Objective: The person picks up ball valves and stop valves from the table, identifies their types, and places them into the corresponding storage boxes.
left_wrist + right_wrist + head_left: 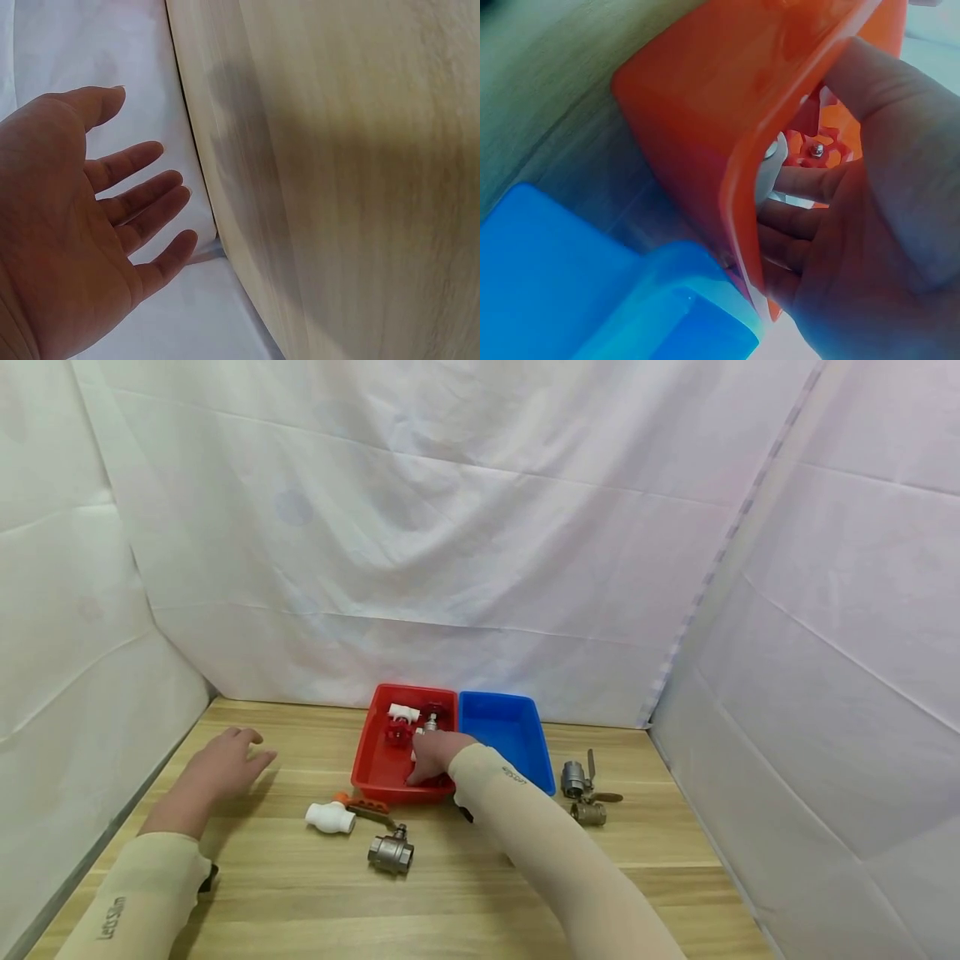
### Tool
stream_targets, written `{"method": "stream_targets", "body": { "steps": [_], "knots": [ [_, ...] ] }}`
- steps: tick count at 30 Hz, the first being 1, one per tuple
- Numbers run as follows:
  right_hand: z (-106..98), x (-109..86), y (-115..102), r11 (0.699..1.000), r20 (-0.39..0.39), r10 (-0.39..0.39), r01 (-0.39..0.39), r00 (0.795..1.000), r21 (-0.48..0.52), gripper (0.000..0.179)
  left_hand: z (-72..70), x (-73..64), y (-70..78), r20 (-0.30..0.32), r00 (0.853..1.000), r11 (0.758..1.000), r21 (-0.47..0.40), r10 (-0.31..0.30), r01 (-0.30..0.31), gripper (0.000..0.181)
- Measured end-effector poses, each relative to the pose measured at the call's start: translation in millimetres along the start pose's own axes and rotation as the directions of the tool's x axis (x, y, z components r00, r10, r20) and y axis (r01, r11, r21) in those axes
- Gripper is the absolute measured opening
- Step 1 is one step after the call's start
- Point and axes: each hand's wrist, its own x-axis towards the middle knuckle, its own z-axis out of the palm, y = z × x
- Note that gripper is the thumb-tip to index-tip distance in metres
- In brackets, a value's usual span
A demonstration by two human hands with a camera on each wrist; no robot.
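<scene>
My right hand (438,753) reaches down into the red tray (363,768). Between its thumb and fingers, in the right wrist view, is a white valve (769,172) with a red handle (807,118), partly hidden by the tray wall and the fingers. Beside it in the tray lie a white valve (403,712) with a red handwheel (399,732) and another valve (431,723) with a dark red wheel. Over the table's left side my left hand (228,764) holds nothing, its fingers spread and slightly bent in the left wrist view.
Against the red tray's right side stands a blue tray (510,735). In front lie a white ball valve (330,817) with an orange handle and a metal ball valve (391,852). A steel valve (573,778) and a brass valve (588,813) lie right of the blue tray.
</scene>
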Motion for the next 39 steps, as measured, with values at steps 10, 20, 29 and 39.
{"method": "stream_targets", "body": {
  "steps": [10,20,29,39],
  "knots": [
    [0,5.6,8,0.998,-0.009,-0.045,0.044,0.999,-0.04,0.058,-4.2,-1.2,4.1,0.009,1.0,1.0,-0.009,-0.006,0.006,0.058],
    [-14,-19.1,16,0.99,-0.183,-0.125,0.111,0.975,-0.081,0.071,-2.2,0.3,4.9,0.004,1.0,1.0,-0.012,0.006,-0.006,0.058],
    [-14,-63.3,42,0.977,-0.337,-0.211,0.194,0.918,-0.084,0.037,-7.7,-1.9,6.4,0.002,1.0,1.0,-0.022,0.015,-0.015,0.058],
    [1,-115.0,74,0.984,-0.385,-0.156,0.178,0.91,0.021,0.046,-9.4,0.3,7.1,0.007,1.0,1.0,-0.02,0.012,-0.012,0.058]
  ]
}}
